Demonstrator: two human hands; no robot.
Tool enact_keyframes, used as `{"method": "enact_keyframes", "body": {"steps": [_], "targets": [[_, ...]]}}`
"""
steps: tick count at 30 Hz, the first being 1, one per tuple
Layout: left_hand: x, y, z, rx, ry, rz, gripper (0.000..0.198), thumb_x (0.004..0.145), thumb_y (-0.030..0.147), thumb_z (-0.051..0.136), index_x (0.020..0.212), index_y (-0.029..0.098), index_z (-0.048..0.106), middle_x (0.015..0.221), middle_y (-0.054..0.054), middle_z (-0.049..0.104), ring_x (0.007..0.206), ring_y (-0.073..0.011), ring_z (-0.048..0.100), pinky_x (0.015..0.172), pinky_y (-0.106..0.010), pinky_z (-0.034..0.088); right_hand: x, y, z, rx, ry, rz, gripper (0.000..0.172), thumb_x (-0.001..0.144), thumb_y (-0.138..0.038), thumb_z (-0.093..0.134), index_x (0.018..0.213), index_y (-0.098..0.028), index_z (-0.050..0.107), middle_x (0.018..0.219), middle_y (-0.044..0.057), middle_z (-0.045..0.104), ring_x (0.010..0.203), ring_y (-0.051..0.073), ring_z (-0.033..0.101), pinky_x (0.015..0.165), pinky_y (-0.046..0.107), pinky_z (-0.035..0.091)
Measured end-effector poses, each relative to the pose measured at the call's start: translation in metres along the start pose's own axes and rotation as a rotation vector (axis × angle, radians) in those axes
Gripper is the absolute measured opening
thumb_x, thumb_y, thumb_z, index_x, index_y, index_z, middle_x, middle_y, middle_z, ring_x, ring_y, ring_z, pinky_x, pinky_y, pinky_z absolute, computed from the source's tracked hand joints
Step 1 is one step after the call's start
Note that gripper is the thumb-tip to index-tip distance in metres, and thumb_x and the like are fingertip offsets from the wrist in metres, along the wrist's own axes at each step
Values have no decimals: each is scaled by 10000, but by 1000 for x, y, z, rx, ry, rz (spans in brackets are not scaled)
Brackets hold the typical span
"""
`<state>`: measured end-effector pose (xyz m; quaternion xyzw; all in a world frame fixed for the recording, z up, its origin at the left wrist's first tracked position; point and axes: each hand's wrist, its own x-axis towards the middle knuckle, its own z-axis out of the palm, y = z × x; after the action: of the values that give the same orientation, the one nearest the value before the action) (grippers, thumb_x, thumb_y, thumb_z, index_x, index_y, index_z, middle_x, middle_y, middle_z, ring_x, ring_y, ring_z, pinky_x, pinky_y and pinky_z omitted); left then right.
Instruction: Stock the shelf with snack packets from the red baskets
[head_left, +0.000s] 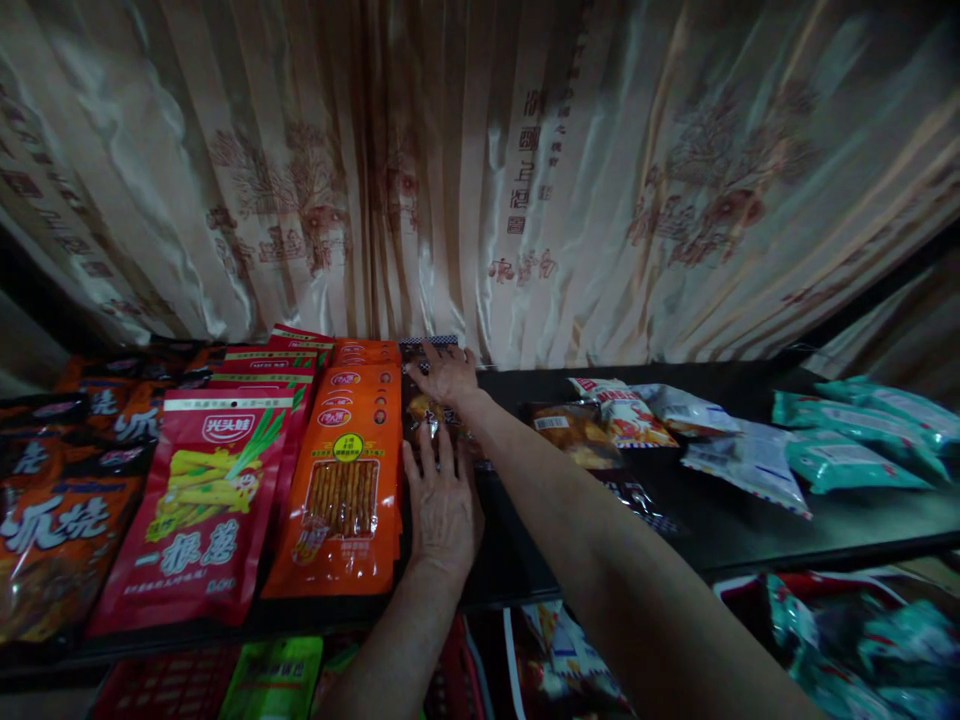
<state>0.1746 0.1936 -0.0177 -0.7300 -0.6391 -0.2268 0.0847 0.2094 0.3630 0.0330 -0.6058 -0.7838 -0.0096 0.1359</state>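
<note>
My left hand point(444, 512) lies on the lower part of a dark brown snack bag point(424, 410), its fingers stretched out and pointing away from me. Farther back, my right hand point(448, 382) spreads its fingers over the upper part of the same bag, near the curtain. Both hands look open, resting on the bag rather than wrapped round it. Much of the bag is hidden beneath them. Just left of it is a row of overlapping orange snack packets point(341, 520). Another brown bag point(574, 435) lies flat to the right, beyond my right forearm.
Red snack bags point(202, 500) and dark-orange bags point(56, 550) fill the left of the black shelf point(517, 530). Rightward lie white-blue packets point(746, 460) and teal packets point(847, 470). A printed curtain point(450, 180) hangs behind. Baskets with packets point(892, 640) stand below the shelf.
</note>
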Motion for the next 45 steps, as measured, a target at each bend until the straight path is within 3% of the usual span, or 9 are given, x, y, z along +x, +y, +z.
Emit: {"method": "enact_keyframes", "body": {"steps": [13, 17, 23, 27, 33, 38, 41, 45], "targets": [[0, 1, -5, 19, -1, 30, 542, 811, 82, 400, 1351, 73, 435, 1451, -187, 361, 1368, -385, 213, 1091, -582, 226, -14, -7, -10, -65, 108, -59, 621, 876, -552, 345, 1330, -141, 445, 1123, 155, 657, 1167, 314, 463, 1025, 441, 149], [0, 1, -5, 12, 5, 23, 541, 813, 80, 398, 1353, 80, 433, 1455, -177, 359, 1375, -367, 203, 1095, -559, 240, -10, -7, -12, -81, 114, -39, 658, 875, -562, 324, 1329, -98, 434, 1074, 180, 670, 1181, 326, 447, 1044, 465, 70], [0, 0, -4, 17, 2, 17, 540, 822, 89, 400, 1361, 108, 429, 1455, -159, 365, 1370, -367, 215, 1091, -552, 256, -6, -7, -6, -27, 131, -85, 596, 875, -499, 361, 1353, -148, 421, 1253, 149, 592, 1307, 346, 295, 1054, 502, 58], [1, 0, -4, 13, -7, 23, 548, 821, 77, 393, 1369, 86, 411, 1459, -169, 350, 1362, -378, 226, 1085, -553, 267, -5, -7, -1, -40, 86, -61, 580, 884, -521, 334, 1308, -153, 478, 1185, 151, 633, 1300, 345, 308, 1047, 525, 74], [1, 1, -1, -2, 11, 0, 529, 830, 80, 373, 1356, 86, 429, 1454, -154, 369, 1370, -350, 228, 1091, -535, 267, -7, -6, -1, -50, 130, -74, 567, 883, -525, 350, 1248, -121, 509, 1075, 160, 673, 1247, 326, 361, 1043, 530, 75], [1, 0, 1, -19, 6, -6, 516, 813, 129, 418, 1322, 73, 475, 1430, -163, 408, 1368, -364, 234, 1092, -552, 252, -11, -7, -4, 39, 137, -75, 497, 907, -424, 349, 1287, -125, 469, 1215, 140, 608, 1273, 290, 338, 1031, 462, 196], [-1, 0, 2, -36, 26, 10, 520, 812, 138, 414, 1318, 29, 464, 1422, -189, 412, 1374, -357, 221, 1103, -539, 230, -12, -6, -6, 44, 136, -99, 477, 916, -412, 333, 1311, -173, 451, 1321, 95, 537, 1309, 271, 302, 1054, 453, 188], [-1, 1, 0, -55, 29, -12, 525, 822, 175, 417, 1329, 41, 455, 1420, -188, 415, 1353, -383, 257, 1077, -577, 242, -9, -4, -2, 10, -12, -117, 498, 919, -475, 292, 1331, -247, 452, 1414, 60, 445, 1328, 294, 296, 1059, 491, 197]]}}
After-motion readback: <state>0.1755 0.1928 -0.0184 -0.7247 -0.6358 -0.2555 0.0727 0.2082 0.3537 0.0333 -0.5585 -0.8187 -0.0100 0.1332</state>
